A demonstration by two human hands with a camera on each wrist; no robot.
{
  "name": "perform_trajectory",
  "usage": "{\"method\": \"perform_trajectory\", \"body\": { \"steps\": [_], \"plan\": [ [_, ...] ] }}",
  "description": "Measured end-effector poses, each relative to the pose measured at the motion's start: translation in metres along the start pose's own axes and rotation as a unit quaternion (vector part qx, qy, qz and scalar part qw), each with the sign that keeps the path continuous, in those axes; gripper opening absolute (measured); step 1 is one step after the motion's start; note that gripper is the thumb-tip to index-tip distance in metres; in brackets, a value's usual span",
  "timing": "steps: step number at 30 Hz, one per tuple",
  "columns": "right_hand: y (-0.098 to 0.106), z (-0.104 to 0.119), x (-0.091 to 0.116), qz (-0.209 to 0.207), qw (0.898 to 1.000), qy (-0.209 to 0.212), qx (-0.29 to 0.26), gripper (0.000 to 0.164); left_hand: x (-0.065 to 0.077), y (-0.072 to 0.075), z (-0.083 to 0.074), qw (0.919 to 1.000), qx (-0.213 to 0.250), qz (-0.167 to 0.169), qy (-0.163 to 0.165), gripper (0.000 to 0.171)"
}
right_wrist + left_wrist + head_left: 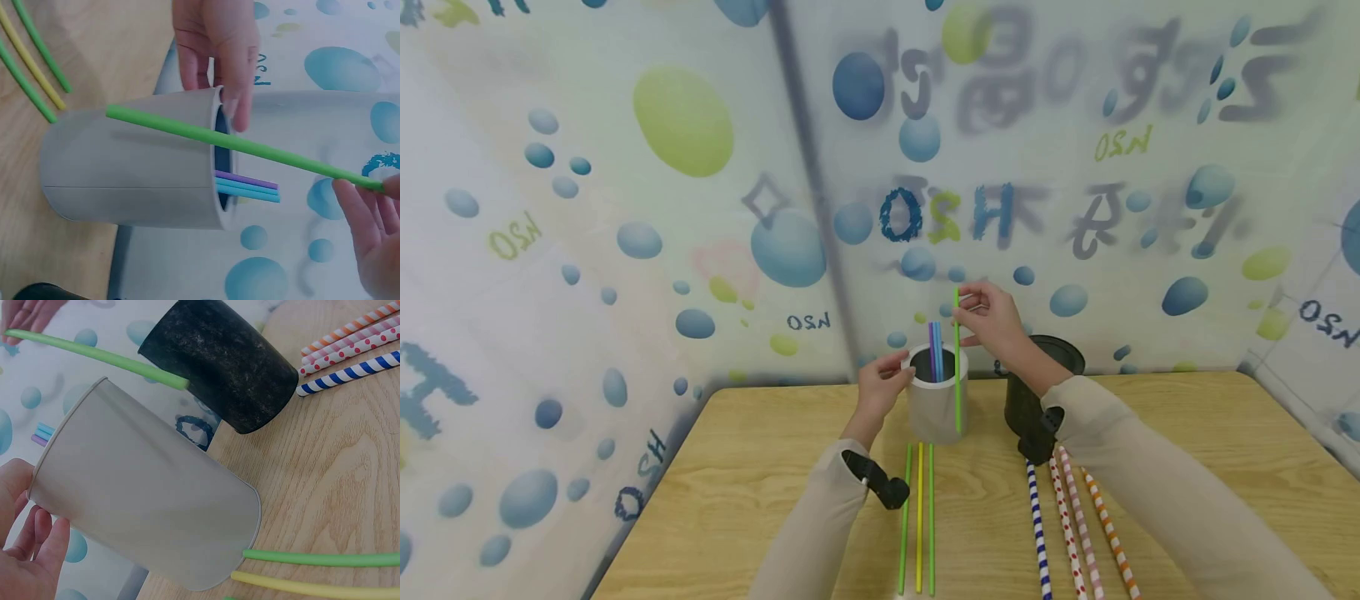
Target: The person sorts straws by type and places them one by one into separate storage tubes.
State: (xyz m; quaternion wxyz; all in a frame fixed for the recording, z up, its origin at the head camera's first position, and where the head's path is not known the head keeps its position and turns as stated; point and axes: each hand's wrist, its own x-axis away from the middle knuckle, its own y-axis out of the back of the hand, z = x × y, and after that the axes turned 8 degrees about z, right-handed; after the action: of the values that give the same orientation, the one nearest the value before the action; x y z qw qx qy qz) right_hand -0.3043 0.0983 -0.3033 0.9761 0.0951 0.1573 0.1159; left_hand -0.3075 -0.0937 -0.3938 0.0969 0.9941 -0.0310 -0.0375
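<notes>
My right hand (992, 321) pinches a green straw (957, 375) near its upper end. The straw hangs upright in front of the light grey cup (934, 417); its lower end is outside the cup, below the rim. At the cup's left side, my left hand (882, 393) holds the rim between thumb and fingers, as the right wrist view shows. A purple straw (250, 179) and two blue straws (253, 192) stand inside the cup and stick out past its rim. On the table before the cup lie two green straws (932, 517) and a yellow straw (919, 517), side by side.
A black cup (225, 369) stands to the right of the grey one. In front of it lie a blue-striped straw (1037, 529), a red-dotted straw (1066, 525), a pink-striped straw (1079, 525) and an orange-striped straw (1109, 529). A patterned curtain (880, 167) hangs behind the wooden table (760, 467).
</notes>
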Motion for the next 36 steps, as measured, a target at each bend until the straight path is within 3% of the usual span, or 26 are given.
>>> {"method": "perform_trajectory", "body": {
  "steps": [11, 19, 27, 36],
  "plan": [
    [0.002, 0.028, -0.024, -0.027, 0.998, 0.049, 0.030, 0.033, 0.001, 0.000, 0.000, 1.0000, -0.005, 0.000, -0.005, 0.033],
    [0.001, 0.040, -0.033, -0.046, 0.997, 0.055, 0.033, 0.033, 0.000, 0.001, 0.002, 1.0000, -0.002, 0.002, -0.004, 0.033],
    [0.000, 0.027, -0.031, -0.041, 0.998, 0.029, 0.038, 0.031, 0.000, 0.000, 0.002, 1.0000, 0.001, 0.000, 0.002, 0.032],
    [0.004, 0.002, -0.026, -0.006, 0.999, -0.036, 0.036, 0.029, 0.000, 0.000, 0.002, 1.0000, 0.003, 0.000, 0.004, 0.032]
  ]
}}
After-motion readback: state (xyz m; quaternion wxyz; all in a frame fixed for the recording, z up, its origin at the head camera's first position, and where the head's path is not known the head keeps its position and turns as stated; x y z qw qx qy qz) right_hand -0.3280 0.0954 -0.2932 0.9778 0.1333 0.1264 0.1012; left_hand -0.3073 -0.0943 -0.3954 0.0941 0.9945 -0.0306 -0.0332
